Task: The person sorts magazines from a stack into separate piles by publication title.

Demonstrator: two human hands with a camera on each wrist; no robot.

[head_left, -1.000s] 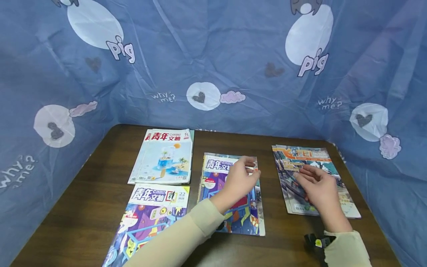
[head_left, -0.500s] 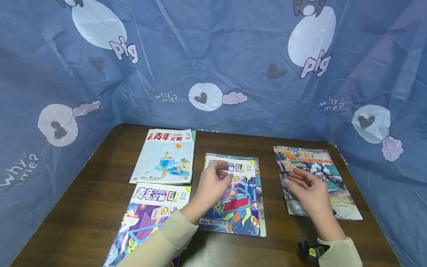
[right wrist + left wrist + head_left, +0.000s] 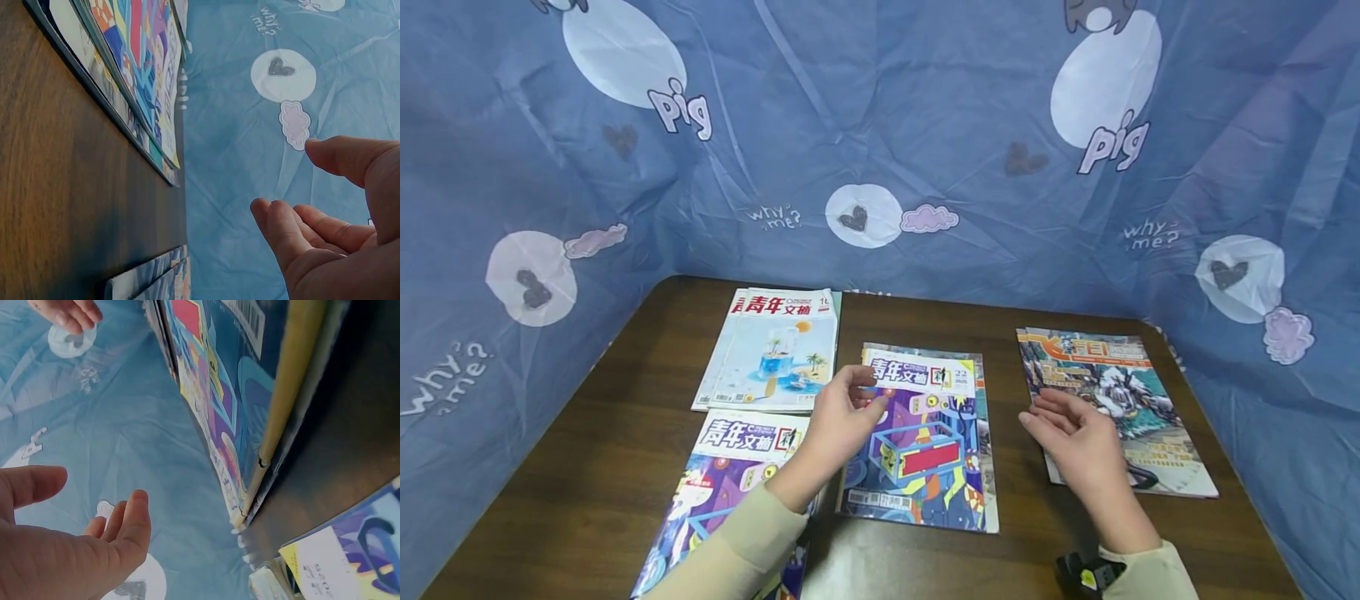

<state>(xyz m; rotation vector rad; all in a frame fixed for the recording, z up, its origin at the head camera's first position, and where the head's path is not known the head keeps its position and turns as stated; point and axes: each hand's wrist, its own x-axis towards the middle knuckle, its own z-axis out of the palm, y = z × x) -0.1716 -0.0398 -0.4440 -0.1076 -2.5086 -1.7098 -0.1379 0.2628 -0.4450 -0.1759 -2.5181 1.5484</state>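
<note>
A purple magazine (image 3: 917, 467) is lying face up on the middle of the table (image 3: 587, 433), topping a small pile; another magazine (image 3: 992, 500) is peeking out from beneath it along the right and far edges; its title is pointing away from the person, and its long axis is running from near to far; the left hand (image 3: 842, 417) is hovering by its left edge, thumb and loosely bent fingers standing well apart, holding nothing; the right hand (image 3: 1082, 446) is hanging over the left side of an orange-titled pile (image 3: 1138, 400), its thumb and fingers also parted and gripping nothing; that pile's title end is facing away, its long axis slanting toward far left; on the other side, white magazines (image 3: 775, 358) are lying stacked; a second purple copy (image 3: 715, 475) is lying nearer, a sleeve (image 3: 730, 550) partly covering it; a blue cloth (image 3: 925, 125) is hanging behind.
</note>
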